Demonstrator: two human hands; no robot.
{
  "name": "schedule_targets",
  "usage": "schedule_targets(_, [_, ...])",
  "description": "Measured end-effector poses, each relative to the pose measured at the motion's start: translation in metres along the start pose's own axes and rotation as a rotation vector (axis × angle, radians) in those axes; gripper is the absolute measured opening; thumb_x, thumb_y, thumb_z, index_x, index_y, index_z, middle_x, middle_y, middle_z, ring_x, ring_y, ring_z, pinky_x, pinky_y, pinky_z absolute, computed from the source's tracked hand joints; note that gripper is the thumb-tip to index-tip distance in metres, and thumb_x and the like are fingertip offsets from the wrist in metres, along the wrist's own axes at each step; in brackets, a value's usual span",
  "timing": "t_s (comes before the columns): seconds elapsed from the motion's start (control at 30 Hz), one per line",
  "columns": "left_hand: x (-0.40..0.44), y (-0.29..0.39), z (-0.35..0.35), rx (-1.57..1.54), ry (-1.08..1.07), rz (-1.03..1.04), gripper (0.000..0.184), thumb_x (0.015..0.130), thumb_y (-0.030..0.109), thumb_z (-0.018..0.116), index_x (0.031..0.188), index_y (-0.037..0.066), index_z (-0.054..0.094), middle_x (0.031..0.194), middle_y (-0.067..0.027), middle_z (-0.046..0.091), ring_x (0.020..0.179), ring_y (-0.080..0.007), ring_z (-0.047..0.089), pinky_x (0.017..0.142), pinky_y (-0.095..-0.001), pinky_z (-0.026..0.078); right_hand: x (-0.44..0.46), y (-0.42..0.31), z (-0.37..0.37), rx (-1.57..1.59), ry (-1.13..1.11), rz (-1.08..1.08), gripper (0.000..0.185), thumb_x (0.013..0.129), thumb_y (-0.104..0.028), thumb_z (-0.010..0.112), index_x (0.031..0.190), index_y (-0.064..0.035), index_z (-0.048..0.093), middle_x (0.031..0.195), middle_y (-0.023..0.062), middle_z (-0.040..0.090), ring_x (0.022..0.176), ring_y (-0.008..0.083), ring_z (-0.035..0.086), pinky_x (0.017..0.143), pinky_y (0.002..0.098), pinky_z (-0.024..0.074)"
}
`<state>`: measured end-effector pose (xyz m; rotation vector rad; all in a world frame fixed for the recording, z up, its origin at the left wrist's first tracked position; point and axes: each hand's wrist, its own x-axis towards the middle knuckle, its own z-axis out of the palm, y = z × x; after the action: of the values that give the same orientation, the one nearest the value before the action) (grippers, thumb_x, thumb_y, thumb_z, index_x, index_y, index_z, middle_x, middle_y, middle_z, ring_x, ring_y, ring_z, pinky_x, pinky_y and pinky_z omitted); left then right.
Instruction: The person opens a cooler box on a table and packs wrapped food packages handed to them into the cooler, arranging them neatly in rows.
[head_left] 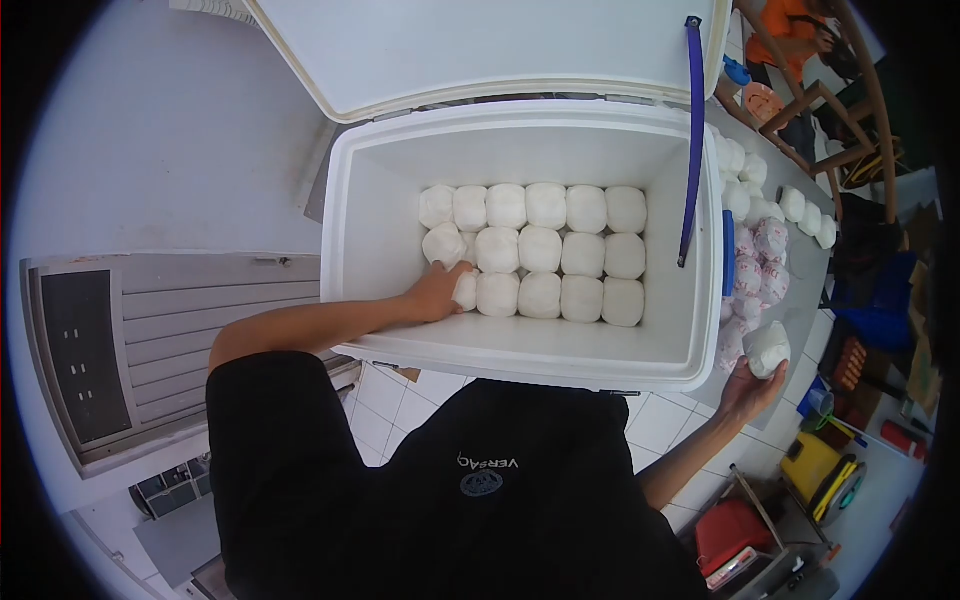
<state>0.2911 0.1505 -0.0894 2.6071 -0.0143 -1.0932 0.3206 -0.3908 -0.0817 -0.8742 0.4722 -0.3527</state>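
Rows of round white wrapped bundles (540,249) line the floor of a large open white cooler box (345,230). My left hand (438,292) is inside the box at its near left, with its fingers curled against a white bundle (466,291) at the left end of the nearest row. Just above these fingers, another bundle (443,244) sits slightly askew. Outside the box on the right, my right hand (752,392) grips a single white bundle (767,350) from below, over the edge of a grey table (806,283).
The box lid (520,50) stands open at the back, with a purple strap (692,150) along the right. More white bundles (738,195) and red-printed ones (772,240) lie on the table. A person in orange (780,40) is at the upper right.
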Motion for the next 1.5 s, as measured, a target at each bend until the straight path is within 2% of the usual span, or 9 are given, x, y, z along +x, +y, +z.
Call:
schedule_targets(0.2, [0.002, -0.003, -0.039, 0.06, -0.184, -0.066, 0.079, 0.083, 0.054, 0.065, 0.134, 0.003, 0.033, 0.097, -0.0315, 0.062, 0.099, -0.0421, 0.062, 0.088, -0.0455, 0.05, -0.004, 0.002, -0.002, -0.002, 0.048, 0.009, 0.052, 0.092, -0.036, 0.06, 0.127, 0.0008, 0.047, 0.118, 0.0139, 0.058, 0.098, 0.022, 0.062, 0.066, 0.0287, 0.0562])
schedule_targets(0.3, [0.014, -0.021, -0.045, -0.058, -0.07, -0.476, 0.098, 0.083, 0.059, 0.061, 0.133, -0.016, 0.022, 0.107, -0.0337, 0.06, 0.094, -0.0411, 0.065, 0.08, -0.0433, 0.053, 0.001, 0.004, -0.008, 0.038, -0.018, -0.002, 0.051, 0.093, -0.035, 0.059, 0.126, 0.001, 0.047, 0.117, 0.0144, 0.059, 0.097, 0.0226, 0.064, 0.067, 0.029, 0.0583])
schedule_targets(0.6, [0.055, -0.028, 0.013, -0.395, 0.429, -0.425, 0.094, 0.076, 0.047, 0.074, 0.14, 0.0, 0.023, 0.125, -0.0298, 0.05, 0.116, -0.0391, 0.053, 0.097, -0.042, 0.045, 0.014, -0.004, 0.001, 0.071, 0.021, -0.002, 0.049, 0.093, -0.035, 0.059, 0.124, 0.0008, 0.048, 0.117, 0.0141, 0.059, 0.1, 0.0219, 0.063, 0.067, 0.0295, 0.0576])
schedule_targets(0.9, [0.05, -0.03, -0.009, -0.265, 0.38, -0.104, 0.081, 0.078, 0.048, 0.074, 0.132, 0.006, 0.03, 0.121, -0.0278, 0.047, 0.11, -0.0398, 0.052, 0.093, -0.0457, 0.044, 0.023, -0.041, 0.016, -0.052, -0.046, -0.035, 0.06, 0.089, -0.036, 0.064, 0.131, 0.0014, 0.044, 0.122, 0.0158, 0.055, 0.106, 0.0258, 0.061, 0.073, 0.0354, 0.0572])
schedule_targets(1.03, [0.062, -0.027, -0.018, -0.239, 0.328, -0.118, 0.075, 0.081, 0.048, 0.07, 0.131, 0.005, 0.034, 0.121, -0.0269, 0.051, 0.108, -0.038, 0.056, 0.09, -0.0456, 0.047, 0.015, -0.074, 0.14, -0.433, -0.569, -0.226, 0.08, 0.073, -0.031, 0.074, 0.137, 0.0008, 0.04, 0.132, 0.0169, 0.047, 0.116, 0.0285, 0.054, 0.09, 0.0403, 0.0518])
schedule_targets(1.17, [0.031, 0.095, -0.112, 0.208, -0.11, -0.143, 0.073, 0.089, 0.046, 0.064, 0.14, 0.003, 0.036, 0.119, -0.023, 0.058, 0.117, -0.0313, 0.055, 0.096, -0.0412, 0.046, -0.009, -0.064, 0.256, -1.095, -1.249, -0.283, 0.061, 0.074, -0.015, 0.076, 0.126, -0.0047, 0.047, 0.116, 0.0122, 0.054, 0.104, 0.0198, 0.057, 0.089, 0.0323, 0.0459])
schedule_targets(1.23, [0.009, 0.144, -0.122, -0.569, 0.136, 0.421, 0.075, 0.087, 0.05, 0.066, 0.137, 0.001, 0.04, 0.117, -0.0176, 0.061, 0.101, -0.025, 0.062, 0.084, -0.0382, 0.052, -0.018, -0.038, 0.285, -1.267, -1.409, -0.12, 0.054, 0.076, -0.019, 0.075, 0.122, -0.007, 0.048, 0.114, 0.0181, 0.058, 0.095, 0.028, 0.061, 0.083, 0.0386, 0.048])
schedule_targets(1.33, [0.007, 0.183, -0.12, -0.99, 0.135, 0.688, 0.072, 0.088, 0.047, 0.066, 0.139, 0.003, 0.041, 0.122, -0.0116, 0.057, 0.108, -0.0196, 0.058, 0.089, -0.0354, 0.05, -0.02, -0.007, 0.295, -1.27, -1.493, -0.219, 0.056, 0.079, -0.018, 0.072, 0.127, -0.0079, 0.047, 0.114, 0.0191, 0.059, 0.097, 0.028, 0.062, 0.08, 0.038, 0.0504])
schedule_targets(1.5, [0.044, 0.174, -0.114, -1.249, -0.026, 0.322, 0.07, 0.084, 0.049, 0.07, 0.133, 0.004, 0.046, 0.122, -0.0092, 0.055, 0.113, -0.0179, 0.054, 0.094, -0.0345, 0.047, 0.03, -0.024, 0.246, -0.953, -1.138, -0.08, 0.043, 0.088, -0.009, 0.062, 0.13, -0.0053, 0.05, 0.113, 0.0088, 0.061, 0.101, 0.0186, 0.061, 0.08, 0.0309, 0.0548])
